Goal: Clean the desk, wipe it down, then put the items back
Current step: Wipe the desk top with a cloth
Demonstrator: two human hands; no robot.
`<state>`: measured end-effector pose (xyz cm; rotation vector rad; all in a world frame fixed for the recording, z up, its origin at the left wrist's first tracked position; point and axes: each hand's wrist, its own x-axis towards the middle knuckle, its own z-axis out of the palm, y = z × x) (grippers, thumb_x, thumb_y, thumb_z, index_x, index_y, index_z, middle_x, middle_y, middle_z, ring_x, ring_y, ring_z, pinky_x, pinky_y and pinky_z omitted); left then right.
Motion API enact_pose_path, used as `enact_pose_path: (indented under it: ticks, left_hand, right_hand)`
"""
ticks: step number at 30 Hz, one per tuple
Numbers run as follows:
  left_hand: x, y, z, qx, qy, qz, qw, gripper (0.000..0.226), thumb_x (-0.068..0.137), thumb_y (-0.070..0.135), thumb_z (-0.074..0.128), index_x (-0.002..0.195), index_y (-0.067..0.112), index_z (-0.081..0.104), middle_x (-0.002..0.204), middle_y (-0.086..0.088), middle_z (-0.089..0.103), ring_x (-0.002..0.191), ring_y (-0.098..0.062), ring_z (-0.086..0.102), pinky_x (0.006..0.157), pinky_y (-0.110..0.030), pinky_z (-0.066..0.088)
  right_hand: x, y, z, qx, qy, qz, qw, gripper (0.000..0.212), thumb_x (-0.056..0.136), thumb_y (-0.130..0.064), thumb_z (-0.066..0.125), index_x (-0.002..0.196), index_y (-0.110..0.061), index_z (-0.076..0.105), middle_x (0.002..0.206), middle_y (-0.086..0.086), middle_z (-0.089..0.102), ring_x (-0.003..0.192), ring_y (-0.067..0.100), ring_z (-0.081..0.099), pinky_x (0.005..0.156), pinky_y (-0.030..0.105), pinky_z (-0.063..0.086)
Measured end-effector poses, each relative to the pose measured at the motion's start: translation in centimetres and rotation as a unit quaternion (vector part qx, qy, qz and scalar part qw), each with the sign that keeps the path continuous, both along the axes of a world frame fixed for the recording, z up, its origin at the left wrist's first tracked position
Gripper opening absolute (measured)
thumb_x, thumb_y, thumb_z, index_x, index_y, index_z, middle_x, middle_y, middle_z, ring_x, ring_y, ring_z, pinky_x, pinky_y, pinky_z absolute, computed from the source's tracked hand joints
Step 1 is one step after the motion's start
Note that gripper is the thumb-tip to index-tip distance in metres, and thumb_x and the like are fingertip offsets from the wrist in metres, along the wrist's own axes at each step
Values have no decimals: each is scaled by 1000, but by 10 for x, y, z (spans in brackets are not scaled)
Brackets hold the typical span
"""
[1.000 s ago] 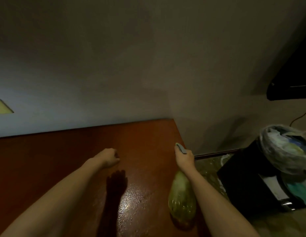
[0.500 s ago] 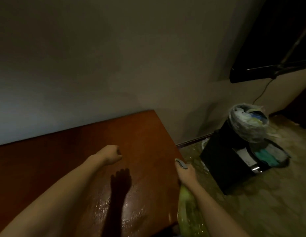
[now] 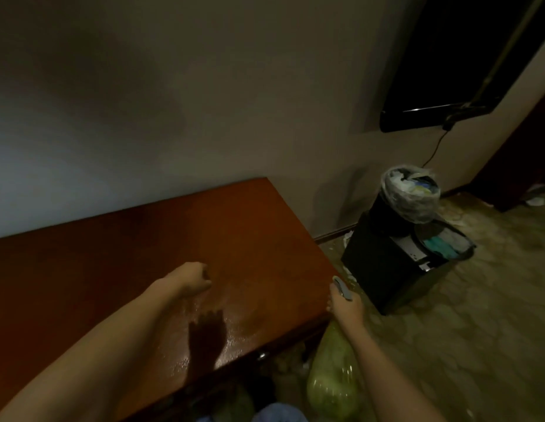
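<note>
- Reddish-brown wooden surface [image 3: 118,257], wet sheen near its front edge.
- Left hand [image 3: 190,277] curled into a fist over it, holding nothing visible.
- Right hand [image 3: 344,303] grips a grey spray trigger [image 3: 342,287]; green bottle [image 3: 333,376] hangs below.

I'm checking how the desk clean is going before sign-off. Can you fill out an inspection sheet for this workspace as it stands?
Surface: reddish-brown desk, wet sheen and droplets near its front edge.
Job's things: greenish spray bottle hanging beside the desk's right end, its grey trigger top above the grip.
Clutter: nothing seen on the desk.
Grippers: left hand over the desk, fingers curled, no cloth visible in it; right hand holds the bottle's neck.
Cables: one dark cable dropping from the wall-mounted screen.
Surroundings: full bin with plastic liner, black box beneath it, patterned floor.
</note>
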<state>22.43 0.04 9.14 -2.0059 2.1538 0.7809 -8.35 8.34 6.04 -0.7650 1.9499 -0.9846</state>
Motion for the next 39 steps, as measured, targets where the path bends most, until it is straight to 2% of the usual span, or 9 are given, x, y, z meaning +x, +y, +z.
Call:
enact_pose_path:
  ticks: [3,6,11,13,18,25,31,35,39]
  left_hand:
    - [6,27,-9,11,3,-5,1000,37,96,23,49,129,7,48,128,-9,54,111,-19,56,90,-25,48]
    - [5,55,-16,28,-1,-37,999,30,96,24,49,121,8,53,124,-8,56,108,-17,56,88,-25,46]
    - [7,80,-17,38,0,-62,997,30,96,27,49,120,10,54,124,-7,57,107,-18,57,86,-25,46]
    - [8,85,-13,37,5,-57,998,30,96,27,49,120,9,54,123,-7,57,107,-18,57,86,-25,46]
    - [12,96,-7,32,19,-41,998,28,96,26,49,118,9,55,122,-8,58,105,-18,57,84,-25,46]
    - [-10,90,0,44,-2,-38,998,26,97,23,48,116,7,56,118,-8,59,103,-18,59,86,-26,49]
    - [-103,58,8,33,7,-79,996,22,96,24,49,113,13,57,117,-5,58,97,-14,57,84,-25,49]
    - [-202,42,14,43,18,-141,989,24,96,24,48,118,14,54,119,-4,56,102,-14,56,87,-26,49]
    - [-311,31,27,40,38,-195,979,20,97,24,47,112,15,57,109,-3,58,98,-15,57,83,-27,49]
  right_hand:
    - [-3,29,3,13,-59,-11,998,24,95,-29,53,85,-9,61,73,8,58,68,21,57,67,32,46]
    - [-1,57,12,13,17,-7,1000,33,97,-30,48,83,-3,61,68,8,55,59,17,52,55,26,40]
    - [21,91,19,1,54,122,991,28,98,-24,50,91,-1,63,69,7,54,61,16,50,52,22,36]
    - [29,99,17,-24,43,156,987,23,97,-22,52,81,-6,58,67,1,52,62,13,50,53,18,36]
    - [45,105,2,-18,20,164,986,30,96,-19,52,67,-14,54,64,3,51,63,18,50,60,28,37]
    - [14,95,-7,4,5,107,994,30,97,-22,49,70,-11,54,64,5,50,59,16,48,53,25,36]
    - [-58,95,4,-91,67,140,984,21,95,-20,55,74,-14,52,70,5,51,62,16,48,51,15,35]
    - [-132,94,15,-137,87,127,978,12,93,-18,58,93,-7,58,83,12,58,73,19,55,63,22,42]
    - [-215,86,46,-163,86,124,975,6,93,-18,58,92,-21,53,77,-6,50,68,2,49,59,9,40]
